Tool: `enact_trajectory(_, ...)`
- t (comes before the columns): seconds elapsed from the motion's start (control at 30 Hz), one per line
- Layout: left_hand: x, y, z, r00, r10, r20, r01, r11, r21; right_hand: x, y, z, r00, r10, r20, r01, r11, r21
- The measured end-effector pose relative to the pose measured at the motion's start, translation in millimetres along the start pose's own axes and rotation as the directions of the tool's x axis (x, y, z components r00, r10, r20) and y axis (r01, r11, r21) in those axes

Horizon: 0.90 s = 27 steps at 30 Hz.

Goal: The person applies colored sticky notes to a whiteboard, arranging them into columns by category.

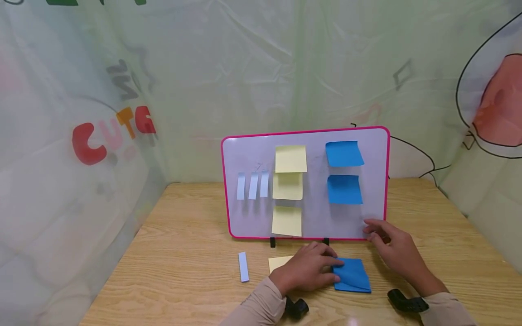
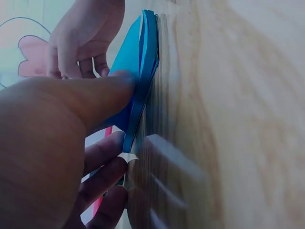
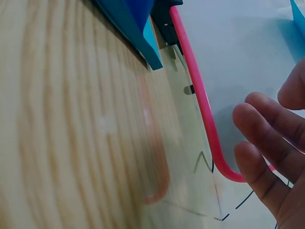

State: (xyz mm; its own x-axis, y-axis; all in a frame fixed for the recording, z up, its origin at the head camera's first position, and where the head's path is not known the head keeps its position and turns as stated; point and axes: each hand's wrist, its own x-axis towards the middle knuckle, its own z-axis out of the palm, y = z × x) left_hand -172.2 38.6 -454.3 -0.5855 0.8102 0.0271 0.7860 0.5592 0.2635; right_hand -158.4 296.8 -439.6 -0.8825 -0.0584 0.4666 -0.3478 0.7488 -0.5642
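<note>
A pad of blue sticky notes (image 1: 352, 276) lies on the table before the whiteboard (image 1: 248, 217). My left hand (image 1: 307, 268) holds the pad's left side, its thumb (image 2: 102, 95) on the top sheet and the index finger at the edge. My right hand (image 1: 397, 249) is held up by the board's lower right corner, fingers loosely bent, with nothing in it. On the board hang two blue notes (image 1: 344, 190), one above the other. A yellow note pad (image 1: 278, 261) is partly hidden behind my left hand.
Three yellow notes (image 1: 287, 222) run down the board's middle, and three narrow pale strips (image 1: 253, 185) hang at its left. Another pale strip pad (image 1: 243, 267) lies on the table (image 1: 183, 253). Black feet (image 1: 273, 242) support the pink-rimmed board. A printed sheet (image 1: 244, 68) hangs behind.
</note>
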Motion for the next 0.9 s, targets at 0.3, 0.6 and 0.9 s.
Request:
enact_trajectory(0.3, 2.6, -0.8, 0.9, 0.995, 0.032, -0.09, -0.026, 0.997, 0.071, 1.2, -2.0, -2.8, 0.999, 0.017, 0.032, -0.017, 1.0, -0.008)
enact_trajectory(0.6, 3.6, -2.5, 4.4, 0.972, -0.042, -0.229, 0.055, 0.997, 0.051, 2.2, -1.0, -6.7, 0.977, 0.082, 0.196, -0.079, 0.997, -0.021)
enact_trajectory(0.9, 3.1, -2.4, 1.8, 0.97, -0.097, -0.221, 0.095, 0.995, -0.019, 5.0, 3.4, -12.4, 0.826, 0.149, 0.544, -0.19, 0.982, 0.018)
